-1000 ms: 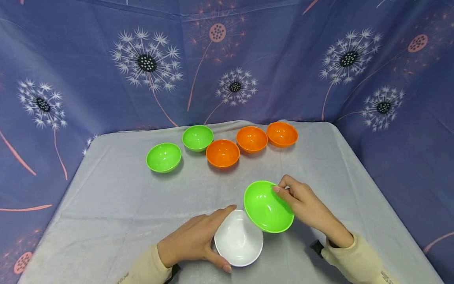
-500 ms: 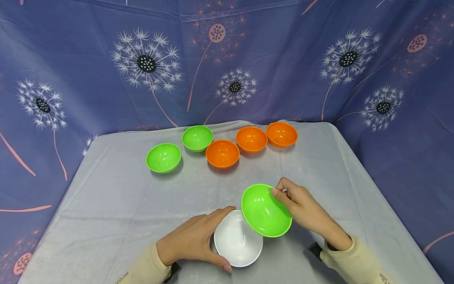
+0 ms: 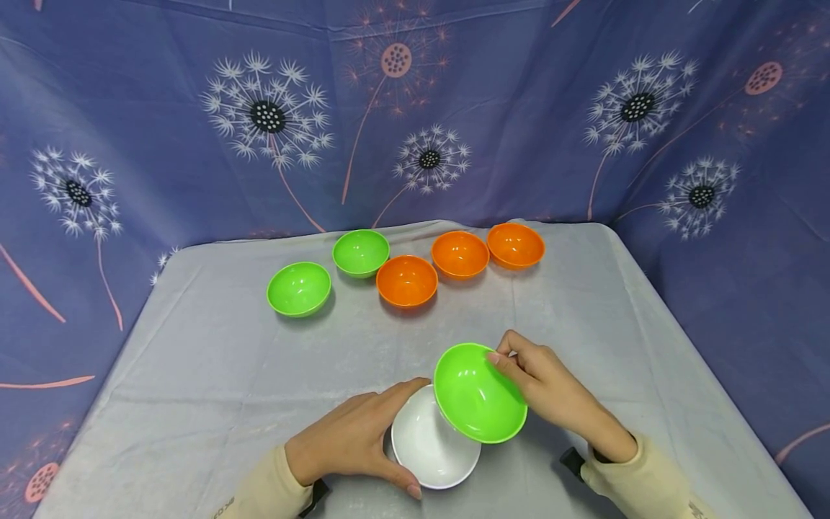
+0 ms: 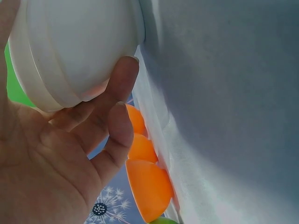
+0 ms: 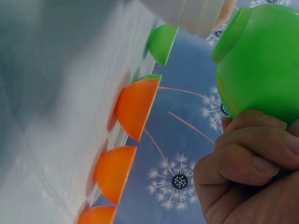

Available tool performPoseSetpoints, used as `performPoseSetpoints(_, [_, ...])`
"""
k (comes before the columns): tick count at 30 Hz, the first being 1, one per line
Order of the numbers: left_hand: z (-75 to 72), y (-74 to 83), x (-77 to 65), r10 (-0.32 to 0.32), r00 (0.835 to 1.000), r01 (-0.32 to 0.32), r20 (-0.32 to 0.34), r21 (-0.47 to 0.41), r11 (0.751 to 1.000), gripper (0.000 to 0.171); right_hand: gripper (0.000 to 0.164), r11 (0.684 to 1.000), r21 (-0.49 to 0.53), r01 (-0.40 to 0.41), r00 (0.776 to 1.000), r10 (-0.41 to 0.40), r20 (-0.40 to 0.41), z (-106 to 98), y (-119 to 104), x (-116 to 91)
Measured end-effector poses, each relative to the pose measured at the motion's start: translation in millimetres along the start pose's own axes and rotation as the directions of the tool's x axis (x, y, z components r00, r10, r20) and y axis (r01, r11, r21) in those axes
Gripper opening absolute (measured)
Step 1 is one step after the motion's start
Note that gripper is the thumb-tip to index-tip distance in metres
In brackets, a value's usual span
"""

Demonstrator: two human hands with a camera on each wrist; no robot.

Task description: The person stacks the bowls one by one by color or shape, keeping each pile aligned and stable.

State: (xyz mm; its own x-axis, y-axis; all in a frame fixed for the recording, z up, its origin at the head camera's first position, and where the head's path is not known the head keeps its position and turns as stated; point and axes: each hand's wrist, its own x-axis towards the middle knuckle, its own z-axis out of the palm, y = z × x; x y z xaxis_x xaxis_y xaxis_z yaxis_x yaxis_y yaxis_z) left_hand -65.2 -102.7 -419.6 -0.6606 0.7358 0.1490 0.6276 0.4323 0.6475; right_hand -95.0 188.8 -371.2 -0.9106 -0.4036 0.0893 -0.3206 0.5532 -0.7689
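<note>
A white bowl (image 3: pixel 431 443) stands upright on the cloth near the front. My left hand (image 3: pixel 357 436) holds it from the left, thumb at the near side and fingers round the far side. In the left wrist view, the fingers (image 4: pixel 122 81) lie along the white bowl's outer wall. My right hand (image 3: pixel 547 378) pinches the rim of a green bowl (image 3: pixel 480 396), thumb inside and the other fingers curled underneath. This green bowl is raised and tilted, overlapping the white bowl's right part in the head view. The right wrist view shows its underside and foot ring (image 5: pixel 231 35).
Two more green bowls, one nearer (image 3: pixel 299 290) and one farther back (image 3: pixel 360 254), stand at the back left. Right of them are three orange bowls (image 3: pixel 407 282), close together. A grey cloth (image 3: pixel 194 375) covers the table; a blue dandelion-print curtain (image 3: pixel 493 86) surrounds its back and sides.
My right hand has brought the green bowl left and toward the front, further over the white bowl. My left hand and the white bowl have stayed in place.
</note>
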Motion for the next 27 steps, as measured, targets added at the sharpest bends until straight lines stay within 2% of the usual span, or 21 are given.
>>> performPoseSetpoints(9, [0.4, -1.1, -0.6, -0.039, 0.999, 0.039, 0.02, -0.003, 0.999, 0.114, 0.018, 0.999, 0.043, 0.023, 0.999, -0.024, 0.026, 7, 0, -1])
performPoseSetpoints(27, [0.9, -2.2, -1.0, -0.043, 0.999, 0.043, 0.025, 0.01, 0.999, 0.117, 0.019, 0.997, 0.047, 0.055, 0.997, -0.057, 0.056, 15, -2, -1])
